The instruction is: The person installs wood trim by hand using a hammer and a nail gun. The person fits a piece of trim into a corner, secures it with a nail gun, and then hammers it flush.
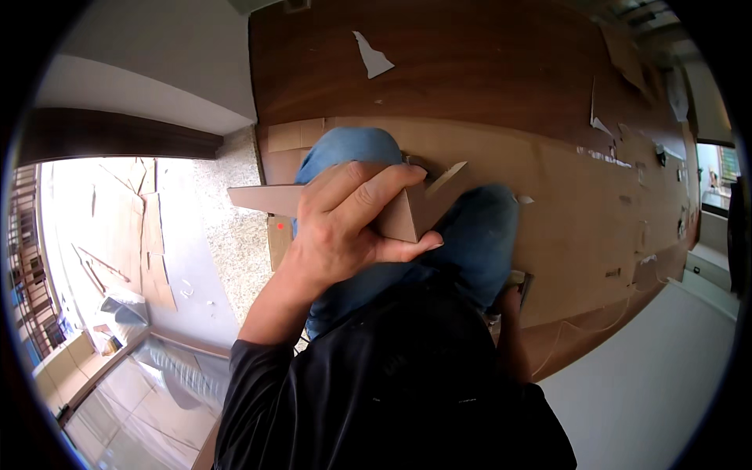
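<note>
My left hand (337, 211) is closed around a pinkish-brown trim strip (262, 198), held above my knees. Its long arm reaches out to the left past my fingers. At the right, a shorter brown piece (439, 200) meets it in a pointed corner, with a pale raw edge on top. My thumb presses below the corner and my fingers lie over the top. Whether the two pieces are fixed together I cannot tell. My right hand (507, 305) is low beside my right knee, next to a greyish object (520, 283); its fingers are mostly hidden.
Cardboard sheeting (572, 227) covers the floor ahead and to the right, over brown wood flooring (470, 63). A torn white scrap (372, 56) lies far ahead. At left are a speckled stone sill (241, 204) and a doorway with loose strips (102, 262) beyond. A thin cord (587, 327) runs at right.
</note>
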A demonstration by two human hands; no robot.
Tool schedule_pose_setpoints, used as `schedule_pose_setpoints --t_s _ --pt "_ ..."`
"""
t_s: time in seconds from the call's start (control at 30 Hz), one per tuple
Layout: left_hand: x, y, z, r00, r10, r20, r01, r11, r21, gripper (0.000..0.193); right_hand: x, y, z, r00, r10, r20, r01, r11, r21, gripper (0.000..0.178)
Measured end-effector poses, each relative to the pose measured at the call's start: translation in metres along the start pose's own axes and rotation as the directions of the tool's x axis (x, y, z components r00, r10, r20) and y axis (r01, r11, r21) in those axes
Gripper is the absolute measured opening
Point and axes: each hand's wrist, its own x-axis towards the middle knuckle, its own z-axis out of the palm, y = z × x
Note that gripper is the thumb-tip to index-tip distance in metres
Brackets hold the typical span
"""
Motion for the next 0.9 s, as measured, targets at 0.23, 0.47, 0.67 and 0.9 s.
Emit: schedule_pose_setpoints --t_s 0.23,0.47,0.67,0.9 --pt "-0.005 0.000 0.022 0.998 0.048 0.035 -0.046 0.998 -0.054 0.059 -0.197 -0.227 -0.284 0.697 -0.377 -0.611 0.717 0.364 0.594 0.038" --pt "-0.015 -0.006 0.018 0.992 0.089 0.091 -0.088 0.996 -0.010 0.054 -0.289 -0.335 -0.334 0.066 -0.750 -0.658 0.998 0.057 0.035 0.044" --pt "-0.024 -0.009 0.017 0.990 0.112 0.081 -0.116 0.992 0.047 0.050 -0.293 -0.341 -0.329 0.102 -0.783 -0.613 0.993 0.045 0.108 0.038" --pt "-0.022 -0.013 0.019 0.993 0.115 0.032 -0.115 0.993 -0.002 0.042 -0.301 -0.351 -0.318 0.071 -0.702 -0.709 0.997 0.038 0.063 0.035"
